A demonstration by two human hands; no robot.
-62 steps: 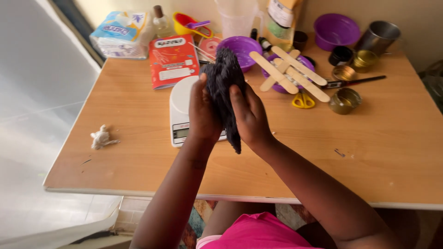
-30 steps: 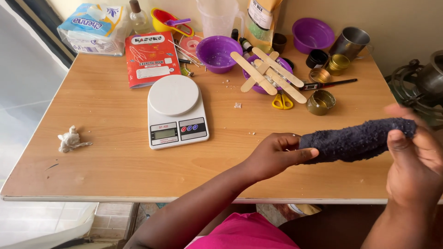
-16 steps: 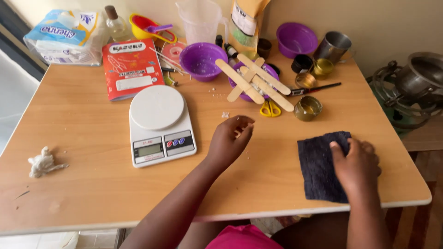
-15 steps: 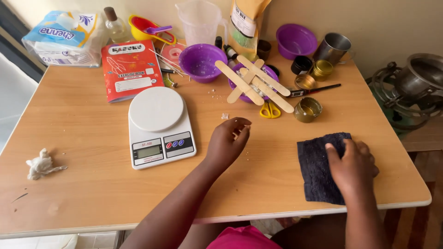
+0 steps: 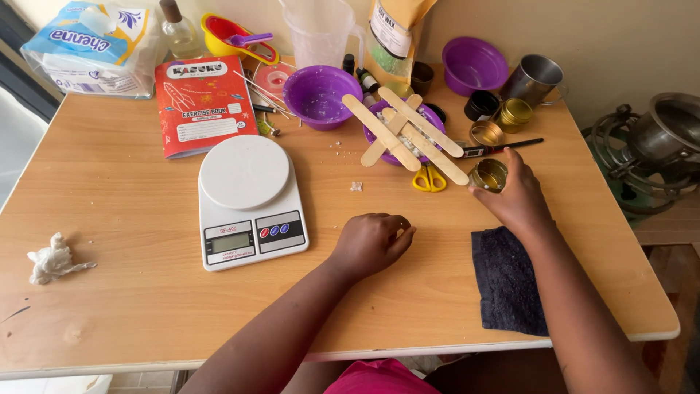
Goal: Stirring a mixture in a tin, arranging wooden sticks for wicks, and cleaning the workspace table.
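- Cloth (image 5: 508, 281), dark and folded flat, lies at the table's (image 5: 146, 292) near right edge; a moment ago the right hand pressed on it, now nothing touches it.
- Right hand (image 5: 515, 197) has gone forward to the open gold tin (image 5: 488, 175); fingers curl round its near side, grasping it, the tin on the table just right of the yellow scissors (image 5: 429, 180).
- Left hand (image 5: 373, 239) has drawn back a little and rests on the wood, loosely curled, holding nothing that I can see.
- White scale (image 5: 248, 201) sits bare to its left, well apart.
- Crossed wooden sticks (image 5: 408, 135) lie over a purple bowl (image 5: 430, 117) behind the tin.
- Judging by the shift, wiping seems finished and the tin is the thing in hand.
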